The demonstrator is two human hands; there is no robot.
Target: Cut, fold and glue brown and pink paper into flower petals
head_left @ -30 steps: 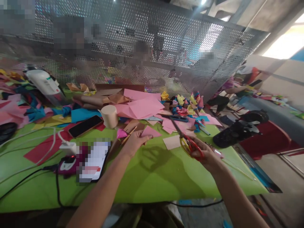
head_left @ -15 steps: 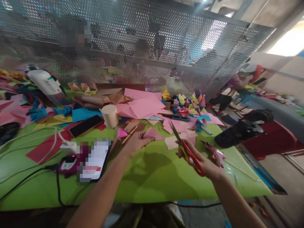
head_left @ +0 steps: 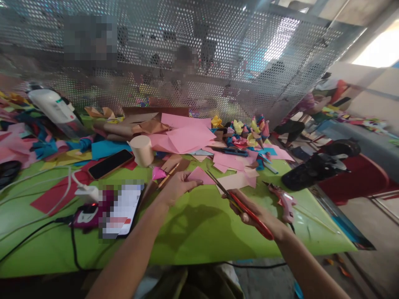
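Observation:
Between the thumb and fingers of my left hand (head_left: 179, 189) is a small piece of pink paper (head_left: 201, 175). My right hand (head_left: 246, 207) grips red-handled scissors (head_left: 254, 220), their blades slightly parted and pointing at the paper's right edge. Whether the blades touch the paper I cannot tell. Beyond the scissors lies a pale cut paper piece (head_left: 235, 182). Just left of my left hand are a pencil (head_left: 168, 176) and a bright pink crumpled piece (head_left: 158, 172). A pink glue gun (head_left: 285, 201) rests to the right of my right hand.
A cream paper roll (head_left: 141, 151), dark phone (head_left: 110, 164), lit phone (head_left: 124, 211) and purple power strip (head_left: 90, 218) with cables lie left. Pink sheets (head_left: 190, 137) and folded paper pieces (head_left: 249, 133) sit at the back, before a perforated metal screen (head_left: 199, 95). A black tumbler (head_left: 305, 172) leans right.
My right hand has turned the scissors and brought them left and down, so the blades come up beside the pink paper. My left hand stays almost in place, holding that paper.

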